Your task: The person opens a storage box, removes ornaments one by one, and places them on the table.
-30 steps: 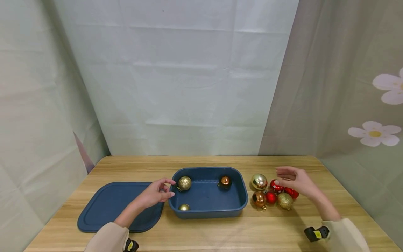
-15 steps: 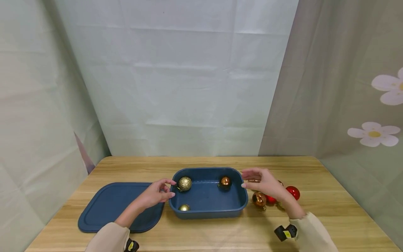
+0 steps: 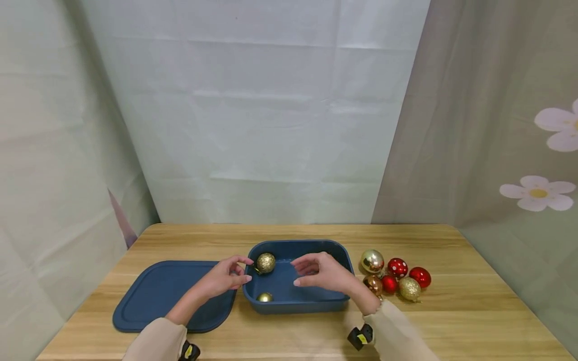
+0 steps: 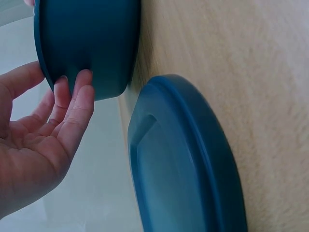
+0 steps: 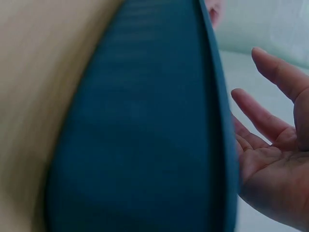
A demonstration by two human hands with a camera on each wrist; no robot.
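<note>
Reaching over a dark blue tub (image 3: 343, 296) near the middle of the tabletop (image 3: 289, 336), a person holds the right hand (image 3: 321, 273) above the tub's open interior, its grip wide, fingers loosely spread and nothing visible in them; the right wrist view shows the same bare palm beside the tub's rim. The left hand (image 3: 222, 277) rests against the tub's left wall, grip relaxed, fingertips (image 4: 79, 89) touching the outside of the wall without curling round it. Two ornaments show inside the tub: a glittery gold ball (image 3: 265, 262) at the far left corner and a small gold ball (image 3: 264, 297) at the near left; the right hand hides whatever else may lie behind it. Toward the tabletop's right edge, just beside the tub, a cluster remains: a shiny gold ball (image 3: 372, 260), a red spotted ball (image 3: 397, 267), a plain red ball (image 3: 420, 277), a smaller red ball (image 3: 389, 284), a copper ball (image 3: 374, 284) and a glittery gold bauble (image 3: 409, 289). The tub's blue lid (image 3: 153, 301) lies flat to its left. By this count the packing looks under halfway done, with six baubles out and the lid off.
</note>
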